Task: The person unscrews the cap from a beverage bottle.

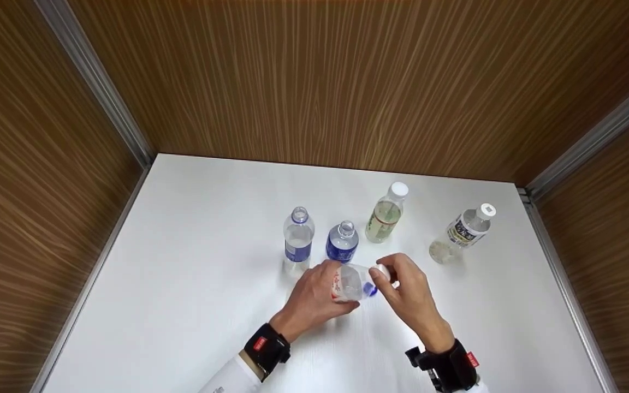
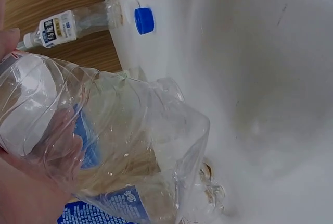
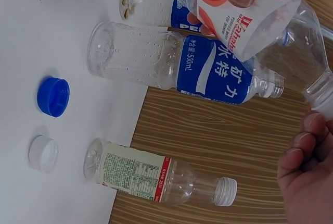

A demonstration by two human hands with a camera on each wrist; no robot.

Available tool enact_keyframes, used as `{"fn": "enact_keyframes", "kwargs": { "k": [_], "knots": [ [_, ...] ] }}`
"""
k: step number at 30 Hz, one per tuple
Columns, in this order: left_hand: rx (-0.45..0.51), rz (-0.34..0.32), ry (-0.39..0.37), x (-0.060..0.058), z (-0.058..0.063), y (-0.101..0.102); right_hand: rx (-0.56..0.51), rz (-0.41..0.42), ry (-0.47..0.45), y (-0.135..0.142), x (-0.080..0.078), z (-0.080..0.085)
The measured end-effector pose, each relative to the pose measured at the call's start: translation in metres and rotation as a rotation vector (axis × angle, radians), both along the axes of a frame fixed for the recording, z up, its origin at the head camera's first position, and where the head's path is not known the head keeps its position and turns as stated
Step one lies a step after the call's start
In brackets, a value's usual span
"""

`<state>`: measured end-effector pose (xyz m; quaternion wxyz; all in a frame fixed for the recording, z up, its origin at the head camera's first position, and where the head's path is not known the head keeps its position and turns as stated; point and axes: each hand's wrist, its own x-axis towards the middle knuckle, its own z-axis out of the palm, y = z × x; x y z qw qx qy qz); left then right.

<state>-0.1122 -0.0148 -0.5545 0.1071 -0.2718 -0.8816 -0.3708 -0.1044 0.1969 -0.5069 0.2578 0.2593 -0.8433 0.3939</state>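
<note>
A clear plastic water bottle [image 1: 351, 282] with a red-and-white label lies tilted nearly sideways above the table. My left hand [image 1: 313, 295] grips it round the labelled body; in the left wrist view its clear base end fills much of the picture. At the neck, my right hand [image 1: 410, 292] pinches a white bottle cap [image 1: 384, 271] between thumb and fingers. Whether that cap is tight or loose I cannot tell. Under the bottle, a blue cap [image 3: 53, 97] and another white cap [image 3: 43, 153] lie on the table.
Two uncapped bottles with blue labels, a left one [image 1: 298, 240] and a nearer one [image 1: 342, 243], stand behind my hands. A green-labelled bottle [image 1: 384, 215] and a black-and-white-labelled bottle [image 1: 463, 232], both white-capped, stand farther right. Wood-grain panels [image 1: 314, 82] border the white table [image 1: 194, 229].
</note>
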Motion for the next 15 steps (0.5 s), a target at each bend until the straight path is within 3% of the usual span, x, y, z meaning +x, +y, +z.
{"fn": "enact_keyframes", "kwargs": {
  "k": [10,12,15],
  "knots": [
    [0.056,-0.045,-0.111,-0.0007,0.0009,-0.0024,0.001,0.044,0.029,0.0008,0.0000,-0.0026],
    [0.055,-0.030,-0.081,-0.0004,0.0003,0.0000,0.001,0.020,0.033,0.0009,0.0000,-0.0022],
    [-0.007,0.038,0.052,0.0007,-0.0020,0.0054,0.033,-0.096,0.030,-0.0006,-0.0002,-0.0004]
  ]
}}
